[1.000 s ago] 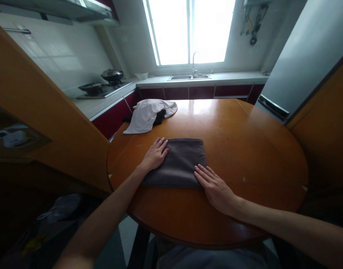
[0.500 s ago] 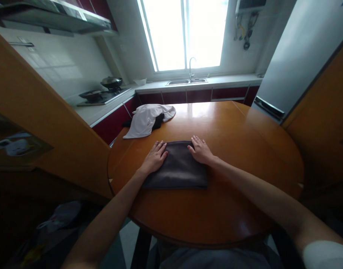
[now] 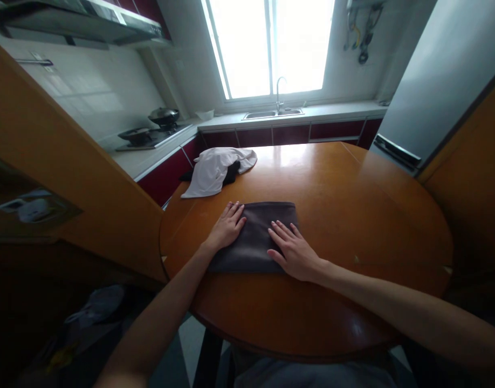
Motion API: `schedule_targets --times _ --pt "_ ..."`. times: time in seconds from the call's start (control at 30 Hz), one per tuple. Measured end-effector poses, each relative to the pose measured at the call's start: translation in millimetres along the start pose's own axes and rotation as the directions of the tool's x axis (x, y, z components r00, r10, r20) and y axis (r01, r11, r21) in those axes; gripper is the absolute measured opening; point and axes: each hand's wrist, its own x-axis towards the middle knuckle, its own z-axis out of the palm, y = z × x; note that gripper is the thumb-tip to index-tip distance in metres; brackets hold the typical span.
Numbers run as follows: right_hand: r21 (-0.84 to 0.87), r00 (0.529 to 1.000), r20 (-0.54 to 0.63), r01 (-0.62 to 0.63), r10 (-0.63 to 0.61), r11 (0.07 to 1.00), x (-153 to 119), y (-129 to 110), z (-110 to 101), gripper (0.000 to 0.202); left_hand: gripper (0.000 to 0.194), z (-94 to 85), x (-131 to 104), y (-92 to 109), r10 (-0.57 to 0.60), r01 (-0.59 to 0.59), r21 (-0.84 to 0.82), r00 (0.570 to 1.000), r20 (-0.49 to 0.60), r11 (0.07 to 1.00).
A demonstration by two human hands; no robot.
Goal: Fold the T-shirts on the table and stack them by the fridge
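A dark grey folded cloth [image 3: 255, 237], its exact kind not clear, lies flat on the round wooden table [image 3: 336, 199] in front of me. My left hand [image 3: 228, 226] rests open on its left side, fingers pointing at the far edge. On the near right part of the cloth lies my right hand [image 3: 294, 250], open, with fingers spread and palm down. Both hands press on the fabric and neither grips it. The cloth's left edge and near right corner are partly hidden under my hands.
A white garment [image 3: 211, 170] lies loosely on a black cloth [image 3: 232, 172] at the table's far left. Behind stand a counter with a sink [image 3: 263, 114] and a stove with pans [image 3: 164, 116]. A fridge [image 3: 433, 91] is on the right.
My right hand has slid from the cloth's far right corner toward me, onto its near right part. My left hand stays on the left side. The view has shifted slightly.
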Motion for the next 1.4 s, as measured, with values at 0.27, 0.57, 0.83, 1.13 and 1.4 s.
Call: schedule_targets --times 0.27,0.57,0.83,1.13,1.4 --pt "0.166 0.942 -0.300 -0.106 0.152 0.981 26 37 -12 0.058 0.065 -2.5 8 -27 -0.171 0.169 -0.175 0.985 0.000 0.970" --pt "0.231 0.891 -0.377 -0.175 0.254 0.957 23 46 -19 0.040 0.064 -18.0 6 -30 -0.328 0.281 -0.351 0.941 -0.083 0.893" --pt "0.431 0.815 0.060 -0.542 0.576 0.722 10 54 -45 0.008 0.055 -60.1 -9 -28 -0.304 0.465 -0.531 0.880 0.365 0.709" --pt "0.402 0.824 0.094 -0.545 0.559 0.736 20 55 -34 0.033 0.052 -71.8 1 -25 -0.292 0.579 -0.493 0.789 0.541 0.650" --pt "0.405 0.879 -0.020 -0.428 0.476 0.808 16 36 -33 0.042 0.070 -76.6 -5 -20 -0.408 0.616 -0.549 0.787 0.463 0.564"
